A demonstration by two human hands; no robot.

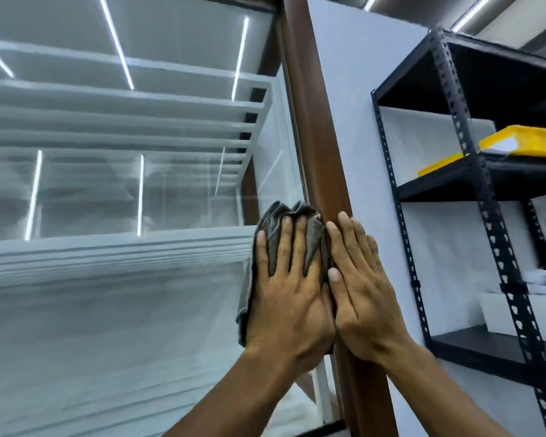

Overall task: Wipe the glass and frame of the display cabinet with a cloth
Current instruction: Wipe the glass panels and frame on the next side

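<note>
The display cabinet fills the left of the view: a large glass pane (117,190) reflecting ceiling lights, edged on the right by a brown wooden frame post (316,134). A grey folded cloth (276,225) lies flat against the glass right beside the post. My left hand (289,291) presses on the cloth with fingers spread. My right hand (358,288) lies flat on the post and on the cloth's right edge, touching the left hand. Most of the cloth is hidden under the hands.
A white wall (353,105) runs to the right of the post. A black perforated metal shelving rack (473,184) stands at the right, carrying yellow trays (530,141) and white items (501,310) lower down.
</note>
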